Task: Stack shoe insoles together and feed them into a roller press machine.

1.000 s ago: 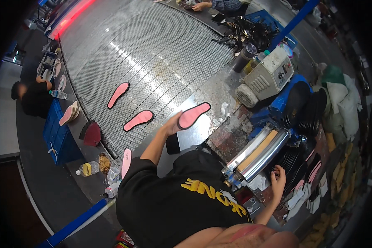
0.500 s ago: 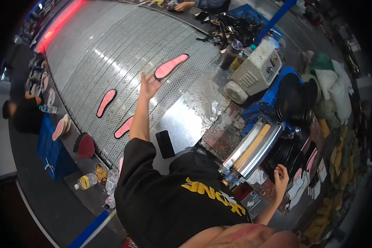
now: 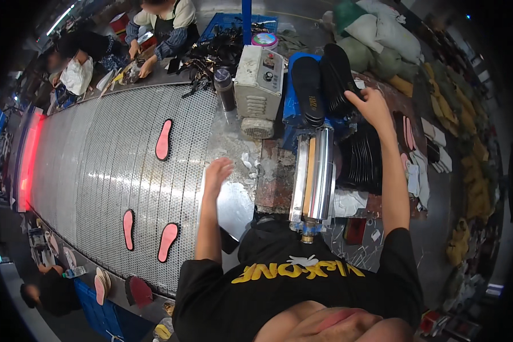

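My left hand [image 3: 218, 174] is raised over the metal plate [image 3: 233, 199] beside the mesh conveyor, slightly blurred, its fingers stretched out and nothing in it. Three pink insoles with black rims lie apart on the mesh: a far insole [image 3: 163, 140], a left insole [image 3: 129, 229] and a near insole [image 3: 167, 243]. My right hand [image 3: 374, 108] is at the right stack of black insoles [image 3: 337, 74], thumb over the top insole's edge and fingers apart. Next to it stands another stack of black insoles [image 3: 308, 85] on a blue support. A roller machine [image 3: 323, 176] sits in front of them.
A grey motor box [image 3: 259, 80] and a dark bottle [image 3: 224, 90] stand beyond the plate. More black insoles [image 3: 360, 157] are piled right of the rollers. A phone [image 3: 229, 242] lies partly behind my left arm. Co-workers sit across the conveyor; a blue crate [image 3: 100, 310] is at lower left.
The view has turned to the right. My left hand has drawn back from beside a pink insole to over the plate. My right hand has gone up from my side to the black insoles.
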Tool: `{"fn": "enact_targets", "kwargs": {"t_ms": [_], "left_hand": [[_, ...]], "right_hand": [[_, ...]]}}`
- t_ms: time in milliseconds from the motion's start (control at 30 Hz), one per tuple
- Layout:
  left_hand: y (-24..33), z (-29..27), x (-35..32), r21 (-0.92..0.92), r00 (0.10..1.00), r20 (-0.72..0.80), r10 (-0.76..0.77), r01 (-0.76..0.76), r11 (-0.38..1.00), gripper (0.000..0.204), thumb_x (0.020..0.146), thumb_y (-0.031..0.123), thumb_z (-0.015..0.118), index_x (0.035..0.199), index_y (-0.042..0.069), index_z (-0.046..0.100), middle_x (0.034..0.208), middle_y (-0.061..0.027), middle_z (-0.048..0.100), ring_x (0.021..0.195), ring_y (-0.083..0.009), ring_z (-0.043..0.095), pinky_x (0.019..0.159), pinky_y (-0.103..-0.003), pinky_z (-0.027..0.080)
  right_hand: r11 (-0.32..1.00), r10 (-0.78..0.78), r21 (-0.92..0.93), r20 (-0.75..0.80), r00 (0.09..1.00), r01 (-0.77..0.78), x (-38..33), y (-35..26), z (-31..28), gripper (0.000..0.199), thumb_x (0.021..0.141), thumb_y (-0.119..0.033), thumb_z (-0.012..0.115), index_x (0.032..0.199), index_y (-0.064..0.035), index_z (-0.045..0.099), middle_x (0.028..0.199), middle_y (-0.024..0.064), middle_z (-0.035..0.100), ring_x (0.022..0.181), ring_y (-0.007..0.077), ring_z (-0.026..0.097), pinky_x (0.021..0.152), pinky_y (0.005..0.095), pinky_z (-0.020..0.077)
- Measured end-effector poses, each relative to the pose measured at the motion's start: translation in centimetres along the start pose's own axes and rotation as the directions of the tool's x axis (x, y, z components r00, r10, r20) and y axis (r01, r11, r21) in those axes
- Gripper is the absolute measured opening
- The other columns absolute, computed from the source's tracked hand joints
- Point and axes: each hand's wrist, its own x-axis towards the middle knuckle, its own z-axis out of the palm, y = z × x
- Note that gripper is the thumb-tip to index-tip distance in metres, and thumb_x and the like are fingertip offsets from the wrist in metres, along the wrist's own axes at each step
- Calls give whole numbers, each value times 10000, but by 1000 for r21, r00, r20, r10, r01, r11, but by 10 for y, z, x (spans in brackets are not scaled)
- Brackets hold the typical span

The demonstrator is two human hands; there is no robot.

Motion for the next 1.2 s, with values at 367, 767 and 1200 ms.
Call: {"fn": "enact_targets", "kwargs": {"t_ms": [367, 767, 1200], "left_hand": [[27, 109, -23, 449, 915, 404, 5, -203, 870, 317, 907, 141, 653, 1179, -16, 608, 1085, -82, 675, 967, -136, 639, 847, -264, 503], [52, 196, -52, 495, 518, 854, -57, -773, 397, 819, 729, 268, 799, 1413, 21, 423, 1416, -216, 446, 1322, -348, 421, 1104, -411, 348], [85, 134, -76, 547, 543, 837, 62, -830, -109, 862, 574, 126, 836, 1349, 58, 465, 1327, -153, 477, 1247, -349, 446, 1048, -423, 386]], "right_hand": [[331, 380, 941, -205, 902, 74, -39, 60, 1, 200, 958, -164, 581, 1100, -46, 659, 992, 10, 646, 780, 61, 575, 561, 197, 422], [676, 375, 722, -164, 913, -148, -217, 143, 106, 257, 1015, -224, 484, 999, -47, 669, 842, -36, 577, 684, 40, 455, 571, 207, 366], [405, 230, 863, 222, 947, -301, -240, 89, 116, 293, 1027, -214, 472, 1230, -31, 577, 678, 19, 549, 478, 16, 356, 413, 180, 237]]}}
